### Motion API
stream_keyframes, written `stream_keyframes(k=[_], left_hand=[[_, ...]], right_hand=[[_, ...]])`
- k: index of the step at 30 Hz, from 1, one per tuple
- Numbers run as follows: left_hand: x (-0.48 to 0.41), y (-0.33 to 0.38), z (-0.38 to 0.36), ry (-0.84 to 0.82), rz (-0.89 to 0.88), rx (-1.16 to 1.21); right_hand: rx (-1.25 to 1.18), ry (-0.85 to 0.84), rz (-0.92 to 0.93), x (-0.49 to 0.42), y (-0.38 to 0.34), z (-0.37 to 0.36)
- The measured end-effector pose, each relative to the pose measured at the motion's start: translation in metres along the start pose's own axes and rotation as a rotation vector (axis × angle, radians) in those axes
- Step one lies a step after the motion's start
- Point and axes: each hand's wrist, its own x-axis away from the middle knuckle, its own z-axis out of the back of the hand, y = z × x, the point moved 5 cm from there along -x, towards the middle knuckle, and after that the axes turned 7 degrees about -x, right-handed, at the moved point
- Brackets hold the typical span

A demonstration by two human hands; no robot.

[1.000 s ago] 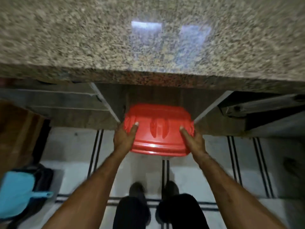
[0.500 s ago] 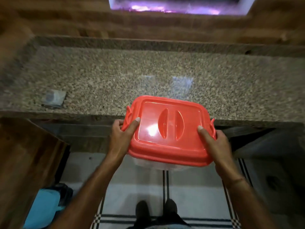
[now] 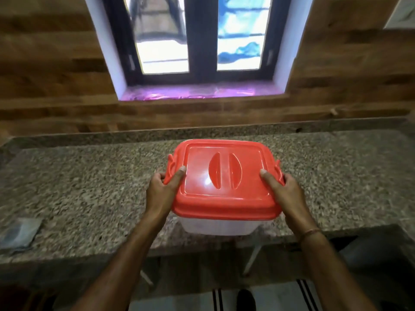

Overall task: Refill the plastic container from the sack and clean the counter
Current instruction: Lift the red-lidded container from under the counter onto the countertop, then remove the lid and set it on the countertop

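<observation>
Both hands grip container by sides: left hand, right hand, thumbs on red lid. Container between fingers, over bench front edge. Lid on; sack unseen; refill and cleaning likely unstarted.

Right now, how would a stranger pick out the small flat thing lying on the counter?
Find the speckled granite counter under the window. Near its front left edge, left of the red-lidded container, lies a flat clear packet. It alone is glossy grey and untouched.
</observation>
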Motion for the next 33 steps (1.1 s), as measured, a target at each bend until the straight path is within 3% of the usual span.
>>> stream_keyframes(k=[4,8,13,20,26,29,33], left_hand=[[-0.061,0.012,-0.056,0.066,0.017,-0.080],[-0.110,0.015,-0.106,0.008,0.072,-0.139],[-0.152,0.012,-0.131,0.057,0.132,-0.149],[-0.189,0.016,-0.136,-0.044,0.189,-0.210],[-0.208,0.005,-0.110,0.032,0.218,-0.309],[-0.216,-0.006,-0.096,0.084,0.272,-0.167],[-0.220,-0.029,-0.090,-0.024,0.409,0.105]], right_hand=[[0.064,0.010,-0.008,-0.100,0.006,0.000],[0.083,-0.076,-0.025,-0.175,0.011,-0.005],[0.148,-0.148,-0.032,-0.242,0.015,-0.017],[0.325,-0.193,0.005,-0.276,0.005,-0.036],[0.337,-0.208,-0.022,-0.275,0.008,-0.058],[0.348,-0.208,-0.028,-0.272,0.004,-0.070],[0.292,-0.189,-0.080,-0.273,0.007,-0.077]])
